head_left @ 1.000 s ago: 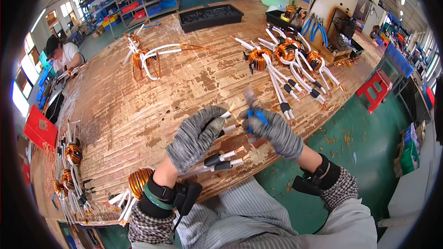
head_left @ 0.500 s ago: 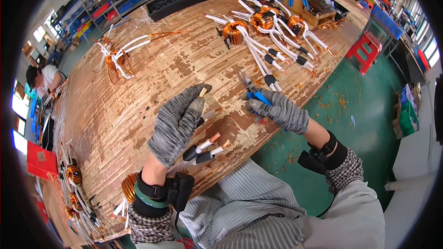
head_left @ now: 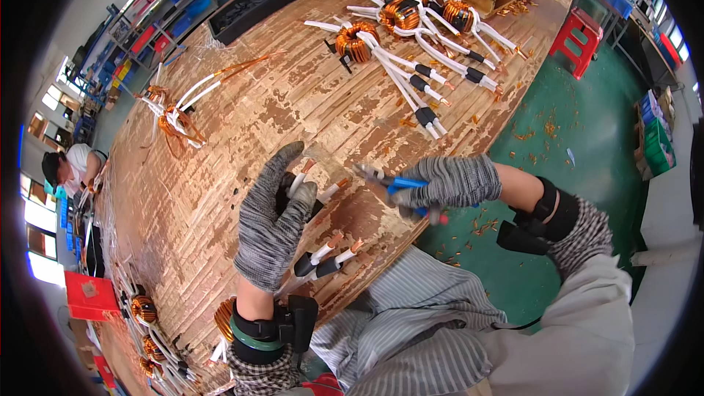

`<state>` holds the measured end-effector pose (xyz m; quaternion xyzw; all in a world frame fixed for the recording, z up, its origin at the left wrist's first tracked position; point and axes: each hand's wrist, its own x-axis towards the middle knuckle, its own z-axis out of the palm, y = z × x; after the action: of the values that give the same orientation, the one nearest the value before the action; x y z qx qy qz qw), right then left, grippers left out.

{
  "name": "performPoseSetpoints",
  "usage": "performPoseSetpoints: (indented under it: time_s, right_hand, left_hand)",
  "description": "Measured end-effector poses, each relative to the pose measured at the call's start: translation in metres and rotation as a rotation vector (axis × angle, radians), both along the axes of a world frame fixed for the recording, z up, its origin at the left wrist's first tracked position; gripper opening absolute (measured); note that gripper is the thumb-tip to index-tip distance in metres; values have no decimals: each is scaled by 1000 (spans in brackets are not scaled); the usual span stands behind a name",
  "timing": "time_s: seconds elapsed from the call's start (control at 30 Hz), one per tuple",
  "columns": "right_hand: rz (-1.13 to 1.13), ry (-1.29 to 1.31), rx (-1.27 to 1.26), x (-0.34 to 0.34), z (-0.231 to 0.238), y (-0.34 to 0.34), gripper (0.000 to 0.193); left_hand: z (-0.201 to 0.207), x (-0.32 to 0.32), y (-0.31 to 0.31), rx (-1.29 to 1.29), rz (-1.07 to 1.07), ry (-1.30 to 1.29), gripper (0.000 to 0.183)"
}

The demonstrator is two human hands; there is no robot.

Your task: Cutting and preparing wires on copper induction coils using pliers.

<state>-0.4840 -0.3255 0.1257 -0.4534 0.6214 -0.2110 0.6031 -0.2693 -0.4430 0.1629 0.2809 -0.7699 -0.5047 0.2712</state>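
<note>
My left hand (head_left: 270, 224), in a grey knit glove, is closed around a white wire lead (head_left: 298, 182) with a bare copper end and a black sleeve. A second copper-tipped lead (head_left: 335, 189) sticks out beside the thumb. My right hand (head_left: 451, 182), gloved alike, grips blue-handled pliers (head_left: 402, 182). Their metal jaws point left, a little apart from the lead tips. Below the left hand lie two more leads (head_left: 323, 251) with black sleeves and copper ends. A copper-wound coil (head_left: 225, 318) shows partly behind my left wrist.
Several copper coils (head_left: 357, 42) with white leads lie at the far right of the worn wooden table (head_left: 183, 205), others (head_left: 144, 309) at the near left. A black tray (head_left: 260, 7) of dark pieces stands far back. A red stool (head_left: 577, 42) stands on the green floor. Someone sits at left.
My left hand, which held up a small yellowish piece, now has its fingers on a wire lead. The pliers have swung from pointing upward to pointing left, toward the lead ends.
</note>
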Motion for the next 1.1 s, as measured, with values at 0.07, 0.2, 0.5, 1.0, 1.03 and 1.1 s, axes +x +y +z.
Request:
performPoseSetpoints:
  time_s: [0.07, 0.2, 0.5, 1.0, 1.03, 1.1]
  right_hand:
    - [31, -327, 181, 7, -16, -1, 40]
    - [-91, -447, 261, 19, -22, -1, 41]
    - [-53, -285, 162, 30, -18, -24, 40]
    - [97, 719, -796, 28, -6, -61, 45]
    - [90, 772, -810, 28, -16, -64, 46]
    - [83, 814, -807, 32, -17, -70, 51]
  left_hand:
    - [2, 3, -3, -16, 16, -49, 35]
    - [2, 4, -9, 10, 30, -113, 29]
    - [4, 10, -10, 98, 45, -53, 24]
    - [-13, 12, -24, 208, 131, -68, 23]
    - [-8, 9, -18, 311, 161, -4, 20]
    - [-9, 11, -18, 269, 190, -26, 19]
